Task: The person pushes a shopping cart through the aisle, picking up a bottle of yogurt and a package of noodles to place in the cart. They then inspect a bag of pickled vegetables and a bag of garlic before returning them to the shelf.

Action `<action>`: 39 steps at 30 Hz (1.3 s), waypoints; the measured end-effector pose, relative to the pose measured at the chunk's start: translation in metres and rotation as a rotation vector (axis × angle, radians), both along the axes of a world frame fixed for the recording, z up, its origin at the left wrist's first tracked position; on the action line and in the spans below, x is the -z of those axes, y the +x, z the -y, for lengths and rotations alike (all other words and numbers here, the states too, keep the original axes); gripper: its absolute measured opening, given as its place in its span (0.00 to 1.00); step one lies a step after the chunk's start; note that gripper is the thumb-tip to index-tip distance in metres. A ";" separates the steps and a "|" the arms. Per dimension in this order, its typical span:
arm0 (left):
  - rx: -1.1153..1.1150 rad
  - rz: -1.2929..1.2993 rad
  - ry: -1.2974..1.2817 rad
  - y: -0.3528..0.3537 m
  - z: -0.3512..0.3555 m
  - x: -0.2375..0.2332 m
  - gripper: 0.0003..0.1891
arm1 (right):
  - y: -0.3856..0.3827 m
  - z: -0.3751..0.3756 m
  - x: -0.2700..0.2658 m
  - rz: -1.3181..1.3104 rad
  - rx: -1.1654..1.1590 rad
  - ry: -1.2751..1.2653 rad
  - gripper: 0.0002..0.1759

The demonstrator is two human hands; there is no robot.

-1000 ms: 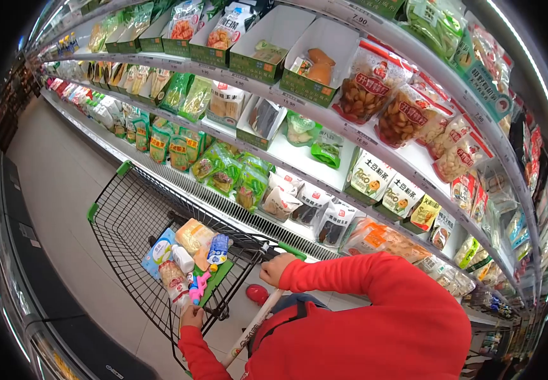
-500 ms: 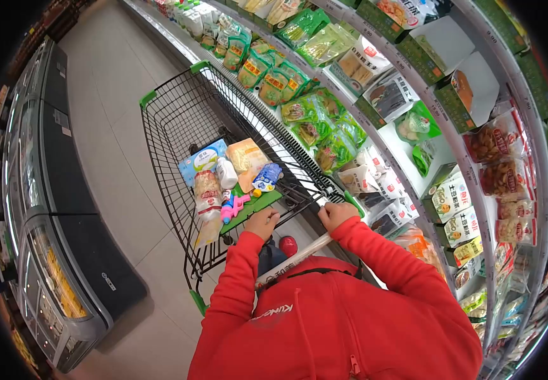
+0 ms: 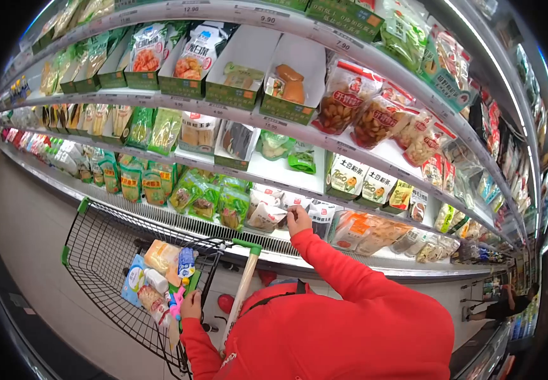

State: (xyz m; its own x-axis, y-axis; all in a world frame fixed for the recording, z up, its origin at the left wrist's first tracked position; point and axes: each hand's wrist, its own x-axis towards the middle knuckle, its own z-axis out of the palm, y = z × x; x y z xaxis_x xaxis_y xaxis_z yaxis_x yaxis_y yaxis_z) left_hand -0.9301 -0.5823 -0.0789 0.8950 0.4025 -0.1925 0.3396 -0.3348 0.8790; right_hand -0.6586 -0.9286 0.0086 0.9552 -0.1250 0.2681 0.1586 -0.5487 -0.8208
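Note:
My left hand (image 3: 191, 304) is closed at the inner edge of the black wire shopping cart (image 3: 96, 253), beside its green seat flap (image 3: 191, 282). My right hand (image 3: 299, 220) is raised at the bottom shelf with curled fingers, right next to white packs (image 3: 266, 216); whether it grips one is hidden. In the cart lie a blue-and-white box (image 3: 134, 282), a white bottle (image 3: 155, 279), a beige pack (image 3: 162, 255), a blue pack (image 3: 186, 261), a pink toy (image 3: 176, 301) and a clear red-and-white bag (image 3: 152, 301). The cart's handle (image 3: 240, 297) is untouched by my right hand.
Curved shelves hold green vegetable packs (image 3: 233, 207), red-topped nut bags (image 3: 346, 95), white boxes (image 3: 345, 175) and orange packs (image 3: 352, 229). A person in dark clothes (image 3: 509, 306) is at the far right. Grey floor (image 3: 39, 253) lies left of the cart.
The view has swung right toward the shelves. My right hand has left the cart handle and reached out to the bottom shelf. My left hand remains by the cart's green flap.

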 end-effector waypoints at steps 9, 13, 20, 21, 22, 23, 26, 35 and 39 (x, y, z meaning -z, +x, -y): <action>-0.318 0.004 -0.078 0.017 -0.018 0.003 0.15 | 0.219 0.110 0.023 -0.215 0.233 -0.103 0.25; -0.515 0.206 -0.417 0.068 0.024 -0.034 0.16 | 0.270 0.097 -0.011 -0.402 0.355 -0.137 0.23; -0.396 -0.135 0.489 0.116 0.083 -0.044 0.17 | 0.318 0.083 -0.023 -0.409 0.372 -0.126 0.22; -0.376 -0.123 0.463 0.116 0.079 -0.044 0.17 | 0.317 0.082 -0.024 -0.401 0.378 -0.131 0.22; -0.395 -0.147 0.498 0.118 0.078 -0.043 0.17 | 0.319 0.083 -0.022 -0.386 0.377 -0.128 0.22; -0.419 -0.173 0.528 0.119 0.079 -0.042 0.17 | 0.319 0.083 -0.020 -0.367 0.371 -0.130 0.22; -0.441 -0.214 0.552 0.126 0.075 -0.032 0.18 | 0.313 0.083 -0.007 -0.289 0.373 -0.137 0.21; -0.548 -0.073 0.422 0.120 0.076 -0.027 0.09 | 0.260 0.101 0.053 0.277 0.293 -0.192 0.20; -0.543 -0.142 0.519 0.120 0.077 -0.024 0.09 | 0.217 0.113 0.034 0.209 0.190 0.028 0.17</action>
State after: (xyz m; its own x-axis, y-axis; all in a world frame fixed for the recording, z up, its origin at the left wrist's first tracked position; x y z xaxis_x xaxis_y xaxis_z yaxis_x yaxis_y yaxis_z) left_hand -0.8105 -0.6597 -0.0547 0.5262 0.8493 0.0433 0.6725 -0.4468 0.5900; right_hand -0.4421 -1.0414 -0.0256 0.8386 -0.3065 0.4503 0.2224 -0.5619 -0.7968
